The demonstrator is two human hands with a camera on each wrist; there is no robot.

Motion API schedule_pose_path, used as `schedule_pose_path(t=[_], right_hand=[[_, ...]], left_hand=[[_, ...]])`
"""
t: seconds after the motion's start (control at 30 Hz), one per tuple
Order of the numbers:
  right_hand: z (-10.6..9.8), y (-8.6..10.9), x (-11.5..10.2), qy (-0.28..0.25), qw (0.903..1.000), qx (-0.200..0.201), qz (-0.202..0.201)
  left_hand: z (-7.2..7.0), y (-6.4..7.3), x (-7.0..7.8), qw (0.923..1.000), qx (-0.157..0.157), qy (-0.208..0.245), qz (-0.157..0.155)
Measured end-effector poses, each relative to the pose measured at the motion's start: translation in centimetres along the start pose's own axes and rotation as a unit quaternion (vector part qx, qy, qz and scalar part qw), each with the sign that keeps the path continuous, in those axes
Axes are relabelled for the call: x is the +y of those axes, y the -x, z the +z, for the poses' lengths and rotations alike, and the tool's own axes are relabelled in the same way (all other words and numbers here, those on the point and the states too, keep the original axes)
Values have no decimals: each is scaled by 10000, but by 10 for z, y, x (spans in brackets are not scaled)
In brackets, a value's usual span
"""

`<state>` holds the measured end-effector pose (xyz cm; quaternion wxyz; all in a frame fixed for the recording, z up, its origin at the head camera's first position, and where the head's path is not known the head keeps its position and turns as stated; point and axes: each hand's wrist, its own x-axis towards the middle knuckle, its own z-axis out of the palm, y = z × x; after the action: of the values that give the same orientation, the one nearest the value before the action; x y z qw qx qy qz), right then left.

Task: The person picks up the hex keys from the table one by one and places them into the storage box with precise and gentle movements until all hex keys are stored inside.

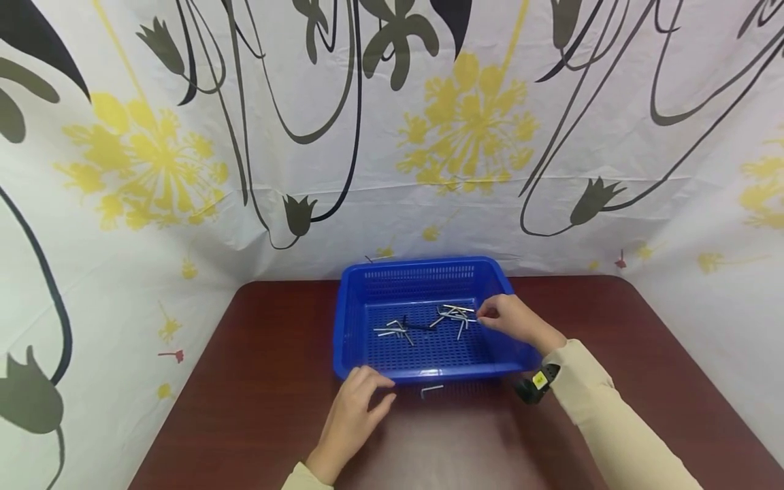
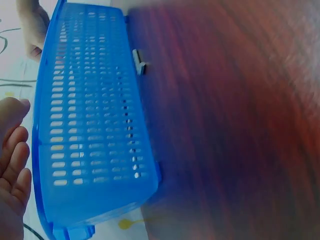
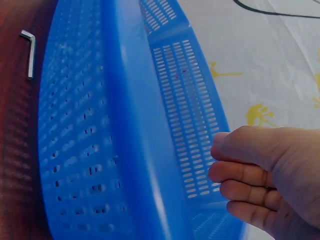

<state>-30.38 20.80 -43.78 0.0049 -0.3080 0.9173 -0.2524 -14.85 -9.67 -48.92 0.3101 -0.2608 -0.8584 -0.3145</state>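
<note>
A blue plastic basket [image 1: 429,373] with slotted walls holds two loose heaps of L-shaped hex keys. The left heap [image 1: 395,331] is silver, with a black hex key [image 1: 419,327] beside it; the right heap [image 1: 454,314] is mostly silver. Over the basket's right side, my right hand [image 1: 508,318] has curled fingers and its thumb against the index finger, close to the right heap. Whether a key lies between those fingertips is hidden. At the front left rim my left hand [image 1: 358,405] holds nothing, thumb and fingers apart. One silver hex key [image 3: 32,56] lies on the table just before the basket.
The basket stands at the back of a dark red-brown table [image 1: 282,354]. Behind and beside the table hangs a white cloth [image 1: 269,163] with yellow and grey flower prints. A black device [image 1: 539,382] with a yellow label sits at my right wrist.
</note>
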Motion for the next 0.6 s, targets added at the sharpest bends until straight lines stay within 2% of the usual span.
schedule_pose_path(t=[0.37, 0.6], right_hand=[[2, 27, -15, 112, 9999, 81, 19], [8, 44, -18, 251, 9994, 176, 175]], left_hand=[[21, 8, 8, 9988, -280, -337, 219], [36, 10, 12, 9954, -801, -495, 203]])
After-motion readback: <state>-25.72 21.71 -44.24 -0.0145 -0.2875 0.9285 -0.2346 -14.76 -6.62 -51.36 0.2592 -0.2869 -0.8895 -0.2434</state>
